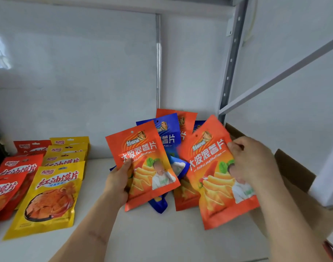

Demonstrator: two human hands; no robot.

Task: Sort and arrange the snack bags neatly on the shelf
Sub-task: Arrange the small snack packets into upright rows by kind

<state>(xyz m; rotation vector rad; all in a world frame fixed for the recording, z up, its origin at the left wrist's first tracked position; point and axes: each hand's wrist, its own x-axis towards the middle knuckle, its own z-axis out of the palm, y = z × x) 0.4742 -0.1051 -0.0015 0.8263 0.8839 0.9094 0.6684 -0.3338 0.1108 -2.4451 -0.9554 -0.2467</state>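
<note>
Bag lettering we can read
We read 大波浪薯片 "DaBoLangShuPian" on the orange bag [143, 165]; 红油馍片 on the yellow bag [48, 197] and the red bag [16, 169].

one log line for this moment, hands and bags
left hand: holds orange chip bag | right hand: holds second orange bag | blue bags: behind, unsorted | yellow bags: rowed left

Glossy white back panel [73, 72], grey perforated upright [232, 61], perhaps daylight reflected at left

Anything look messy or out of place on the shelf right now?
Yes: behind the hands, the orange and blue chip bags lie in a jumbled, overlapping heap, tilted different ways. The yellow bags and red bags at left sit in tidy rows.
</note>
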